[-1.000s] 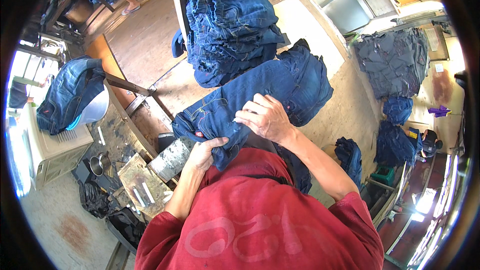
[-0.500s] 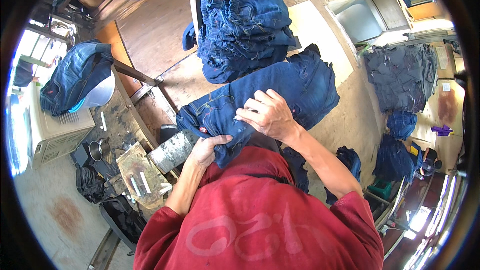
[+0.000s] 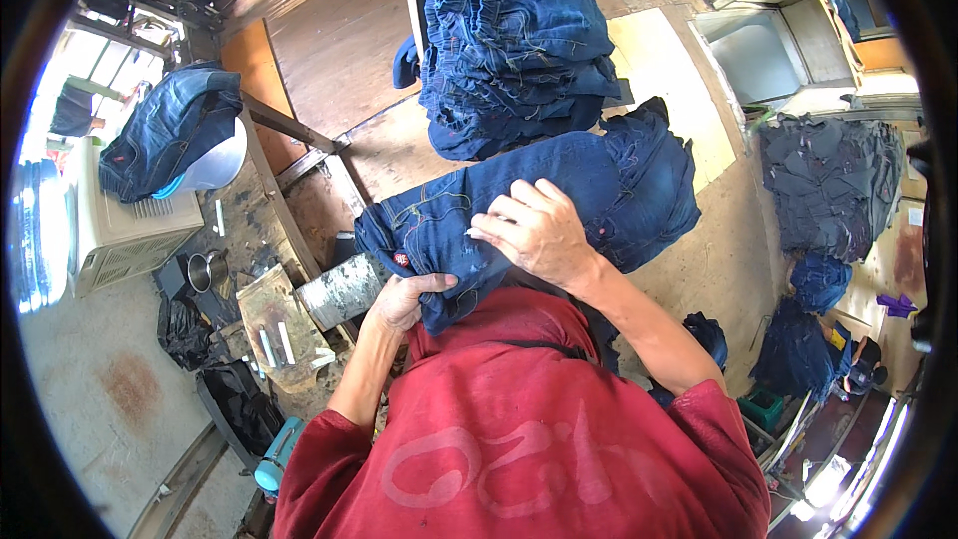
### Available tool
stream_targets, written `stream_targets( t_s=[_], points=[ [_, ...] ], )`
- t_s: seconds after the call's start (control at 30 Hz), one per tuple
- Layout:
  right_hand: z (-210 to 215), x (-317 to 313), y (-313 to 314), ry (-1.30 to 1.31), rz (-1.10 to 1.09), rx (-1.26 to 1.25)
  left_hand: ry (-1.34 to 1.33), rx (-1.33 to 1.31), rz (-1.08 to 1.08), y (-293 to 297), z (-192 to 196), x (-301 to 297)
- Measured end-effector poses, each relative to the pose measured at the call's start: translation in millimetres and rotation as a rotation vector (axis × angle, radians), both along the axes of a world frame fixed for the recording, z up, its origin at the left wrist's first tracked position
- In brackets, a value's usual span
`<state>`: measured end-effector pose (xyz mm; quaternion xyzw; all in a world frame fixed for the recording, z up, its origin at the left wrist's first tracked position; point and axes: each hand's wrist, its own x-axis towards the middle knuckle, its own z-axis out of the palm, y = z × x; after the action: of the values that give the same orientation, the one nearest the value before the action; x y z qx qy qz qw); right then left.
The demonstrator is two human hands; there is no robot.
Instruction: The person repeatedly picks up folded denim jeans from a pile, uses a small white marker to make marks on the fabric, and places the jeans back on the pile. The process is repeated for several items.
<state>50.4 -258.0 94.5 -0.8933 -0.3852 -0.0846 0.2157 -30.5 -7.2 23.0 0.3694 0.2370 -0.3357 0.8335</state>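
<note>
A pair of dark blue jeans [image 3: 559, 165] stretches across in front of me, its waist end at the left, bunched at the right. Under the waist end sticks out a pale, paint-worn arm or board [image 3: 344, 291]. My left hand [image 3: 404, 301] grips the near edge of the jeans, thumb on top, fingers underneath. Above the cloth, my right hand [image 3: 539, 233] is closed in a pinch, fingertips at the jeans near a pocket. A tiny white tip, perhaps chalk, shows at those fingertips; most of it is hidden by the fingers.
Beyond the jeans rises a tall stack of folded jeans [image 3: 519, 50]. A worn table at left carries white sticks [image 3: 286, 342], a metal cup [image 3: 207, 270] and a basin [image 3: 222, 162] with jeans over it. Dark grey garments [image 3: 828, 185] are piled at right.
The view has shifted slightly, so the surroundings sit further right and a light blue bottle appears at lower left. Both hands keep their hold, with the right fingertips still at the jeans.
</note>
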Motion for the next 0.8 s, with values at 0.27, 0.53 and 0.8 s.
stream_targets(
  t_s=[0.27,0.53,0.8],
  points=[
    [-5.1,6.2,-12.1,0.065,0.023,0.085,0.010,0.053,0.061,-5.7,0.7,-5.5],
    [-16.4,6.1,-25.6,0.178,0.029,0.203,0.038,0.030,0.149,-14.1,9.0,-5.1],
    [-24.8,13.6,-33.6,0.101,-0.053,0.098,-0.050,0.123,0.139,-11.0,-3.7,-10.6]
  ],
)
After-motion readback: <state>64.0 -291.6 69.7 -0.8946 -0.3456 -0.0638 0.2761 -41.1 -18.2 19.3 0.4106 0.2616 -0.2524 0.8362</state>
